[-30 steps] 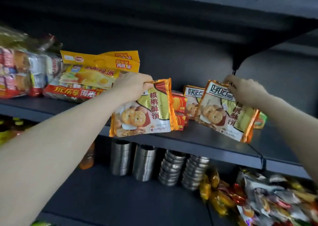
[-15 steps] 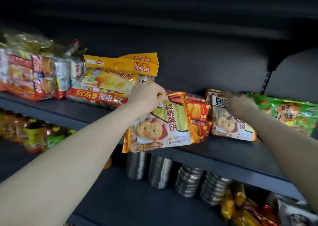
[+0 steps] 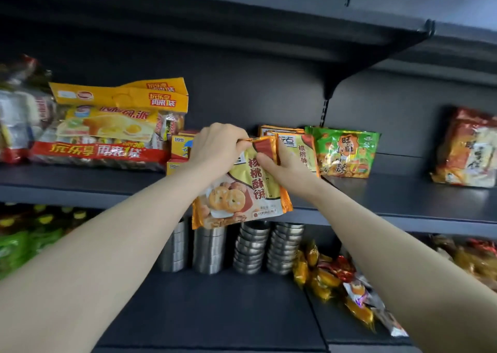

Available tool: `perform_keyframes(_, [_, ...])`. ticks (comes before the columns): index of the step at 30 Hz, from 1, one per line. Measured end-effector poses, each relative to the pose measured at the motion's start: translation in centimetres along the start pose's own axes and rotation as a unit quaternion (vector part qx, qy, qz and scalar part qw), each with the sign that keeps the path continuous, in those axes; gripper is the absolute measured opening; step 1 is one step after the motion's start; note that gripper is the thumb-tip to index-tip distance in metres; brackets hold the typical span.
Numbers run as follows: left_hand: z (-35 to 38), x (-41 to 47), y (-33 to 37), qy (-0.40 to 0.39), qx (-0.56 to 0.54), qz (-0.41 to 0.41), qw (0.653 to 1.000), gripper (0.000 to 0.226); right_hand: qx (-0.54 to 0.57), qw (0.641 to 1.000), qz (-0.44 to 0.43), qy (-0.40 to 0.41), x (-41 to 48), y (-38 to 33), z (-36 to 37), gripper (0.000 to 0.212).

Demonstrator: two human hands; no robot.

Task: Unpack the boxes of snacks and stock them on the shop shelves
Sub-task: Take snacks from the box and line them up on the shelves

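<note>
1. The left hand (image 3: 215, 148) pinches the top edge of a gold-and-orange foil packet of round biscuits (image 3: 242, 191), fingers curled over it.
2. The right hand (image 3: 286, 168) grasps the same packet at its upper right corner, thumb on the printed front.
3. The packet hangs tilted in front of the dark grey metal shelf (image 3: 403, 199), its lower end overlapping the shelf's front edge.
4. A matching foil packet (image 3: 301, 148) stands on the shelf just behind the right hand, beside a green crinkled snack bag (image 3: 344, 151).
5. A large yellow-and-red multipack bag (image 3: 107, 132) lies to the left; stacked silver round tins (image 3: 250, 250) sit on the level below.
</note>
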State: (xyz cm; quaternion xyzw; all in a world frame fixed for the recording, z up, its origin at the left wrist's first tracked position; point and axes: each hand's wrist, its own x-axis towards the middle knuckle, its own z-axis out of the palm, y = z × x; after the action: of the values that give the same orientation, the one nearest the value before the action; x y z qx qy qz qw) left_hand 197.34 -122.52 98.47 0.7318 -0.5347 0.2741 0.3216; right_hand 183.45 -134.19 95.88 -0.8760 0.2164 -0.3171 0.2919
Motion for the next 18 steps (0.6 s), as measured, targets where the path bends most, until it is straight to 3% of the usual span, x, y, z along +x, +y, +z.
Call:
perform_keyframes(2, [0.2, -0.2, 1.1, -0.021, -0.016, 0.001, 1.000, 0.022, 0.077, 0.997, 0.022, -0.012, -0.8, 0.5, -0.7, 0.027])
perform_keyframes(5, [0.8, 0.2, 1.2, -0.055, -0.049, -0.016, 0.997, 0.027, 0.137, 0.989, 0.047, -0.010, -1.2, 1.7, -3.2, 0.052])
perform_keyframes(7, [1.4, 0.6, 0.2, -0.086, -0.024, -0.029, 0.996, 0.043, 0.158, 0.985, 0.066, 0.027, -0.7, 2.6, -5.7, 0.059])
perform_keyframes(12, [4.0, 0.8, -2.5, -0.153, 0.103, -0.049, 0.982, 0.080, 0.179, 0.967, 0.100, 0.154, 2.7, 6.5, -11.9, 0.049])
perform_keyframes(15, [5.7, 1.1, -3.2, -0.208, 0.140, -0.075, 0.965, 0.108, 0.138, 0.968, 0.099, 0.184, 5.3, 8.7, -11.6, 0.047])
perform_keyframes(18, [7.0, 1.2, -3.9, -0.215, 0.159, -0.075, 0.961, 0.118, 0.007, 0.977, 0.089, 0.195, 7.3, 11.0, -9.3, 0.060])
